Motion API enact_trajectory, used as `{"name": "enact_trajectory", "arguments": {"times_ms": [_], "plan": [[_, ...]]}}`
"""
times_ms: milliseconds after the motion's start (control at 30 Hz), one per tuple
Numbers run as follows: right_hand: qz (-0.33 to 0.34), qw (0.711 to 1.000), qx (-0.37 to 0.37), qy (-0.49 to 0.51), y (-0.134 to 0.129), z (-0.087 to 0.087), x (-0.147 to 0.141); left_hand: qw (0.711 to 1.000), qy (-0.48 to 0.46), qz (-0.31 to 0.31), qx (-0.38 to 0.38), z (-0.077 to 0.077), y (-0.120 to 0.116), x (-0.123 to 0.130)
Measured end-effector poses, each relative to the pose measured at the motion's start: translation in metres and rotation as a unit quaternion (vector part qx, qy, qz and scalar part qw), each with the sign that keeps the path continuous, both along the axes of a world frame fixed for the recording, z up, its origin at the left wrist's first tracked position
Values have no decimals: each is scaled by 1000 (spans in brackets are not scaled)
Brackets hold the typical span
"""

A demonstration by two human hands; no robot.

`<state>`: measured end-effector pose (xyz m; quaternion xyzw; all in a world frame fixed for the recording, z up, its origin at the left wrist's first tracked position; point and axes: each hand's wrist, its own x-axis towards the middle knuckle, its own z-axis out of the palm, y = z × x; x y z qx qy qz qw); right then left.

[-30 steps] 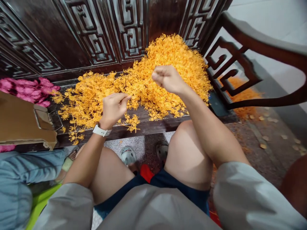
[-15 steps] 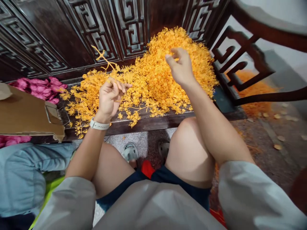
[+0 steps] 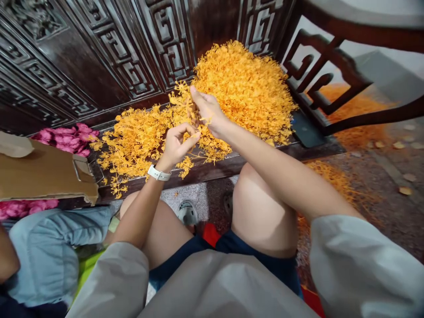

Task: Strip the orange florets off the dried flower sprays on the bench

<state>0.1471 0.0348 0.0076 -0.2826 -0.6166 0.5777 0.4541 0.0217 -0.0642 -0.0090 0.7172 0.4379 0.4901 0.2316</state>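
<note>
Pile of orange sprigs [image 3: 241, 88] heaped on dark wooden counter [image 3: 215, 165], against carved panel [image 3: 165, 39]. Right hand [image 3: 208, 111] pinching sprig [image 3: 195, 110] at pile's edge. Left hand [image 3: 177, 145], watch [image 3: 159, 173] on wrist, fingertips pressed together just beside it.

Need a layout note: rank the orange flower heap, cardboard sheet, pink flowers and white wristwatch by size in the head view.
1. Orange flower heap, largest
2. Cardboard sheet and pink flowers: too alike to rank, flowers partly hidden
3. White wristwatch, smallest
</note>
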Motion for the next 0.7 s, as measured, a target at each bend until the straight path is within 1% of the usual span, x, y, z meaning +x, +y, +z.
{"name": "enact_trajectory", "arguments": {"times_ms": [67,167,233,267,333,400,500,567,600,633,700], "plan": [[-30,999,11,7,-3,-1,-4,1000,3,-18,3,2,-1,6],[-78,996,40,-8,-8,-4,-8,999,24,-31,-10,4,-4,12],[-131,989,62,-17,-3,-7,-7,998,31,-43,-25,4,-5,14],[-163,984,73,-18,4,-9,-5,998,32,-47,-31,4,-5,13],[-225,969,93,-26,27,-15,3,999,30,-36,-28,5,-4,11],[-279,954,98,-47,58,-22,17,1000,20,-5,-18,5,-2,9],[-370,924,71,-58,102,-34,49,999,4,32,-12,6,-4,6],[-415,907,51,-49,117,-40,74,999,-9,38,-8,6,-8,3],[-416,907,47,-49,120,-41,86,999,-17,39,-5,6,-10,2],[-401,913,46,-52,120,-41,97,999,-24,41,0,5,-11,-1],[-338,937,45,-70,115,-40,112,998,-40,41,13,4,-11,-6]]}}
